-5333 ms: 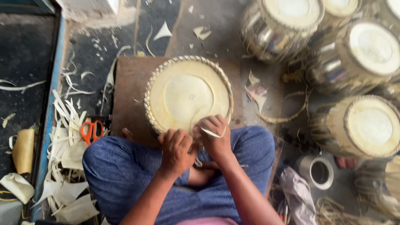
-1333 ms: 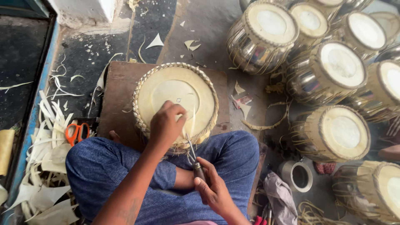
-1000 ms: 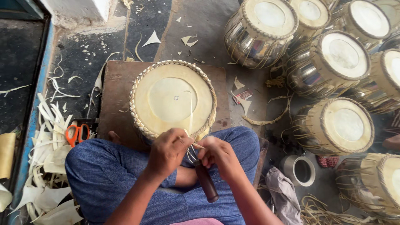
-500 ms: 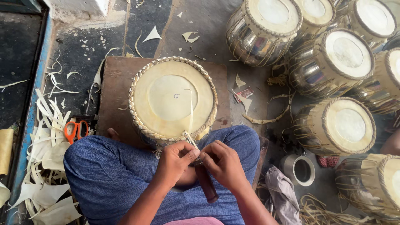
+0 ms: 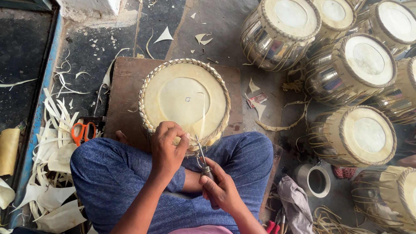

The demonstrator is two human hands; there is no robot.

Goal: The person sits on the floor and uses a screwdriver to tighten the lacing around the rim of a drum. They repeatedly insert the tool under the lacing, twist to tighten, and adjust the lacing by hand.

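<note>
A drum (image 5: 184, 99) with a pale skin head and a braided rim stands on a brown board (image 5: 125, 95) between my crossed legs. My left hand (image 5: 168, 147) grips the near rim of the drum, pinching a thin pale strap (image 5: 203, 119) that runs up across the skin. Just below the rim, my right hand (image 5: 221, 188) is closed on a metal awl with a dark handle (image 5: 204, 162), and the tip of the tool points up at the braid.
Several finished metal-bodied drums (image 5: 353, 65) crowd the right side. Orange-handled scissors (image 5: 83, 131) and pale hide offcuts (image 5: 47, 164) lie left of my knee. A small round tin (image 5: 314, 180), a grey rag (image 5: 294, 203) and loose strap bundles sit at lower right.
Both hands worked at the near rim. My right hand has drawn back down from the braid with the awl, while my left hand stays pressed on the rim with the strap.
</note>
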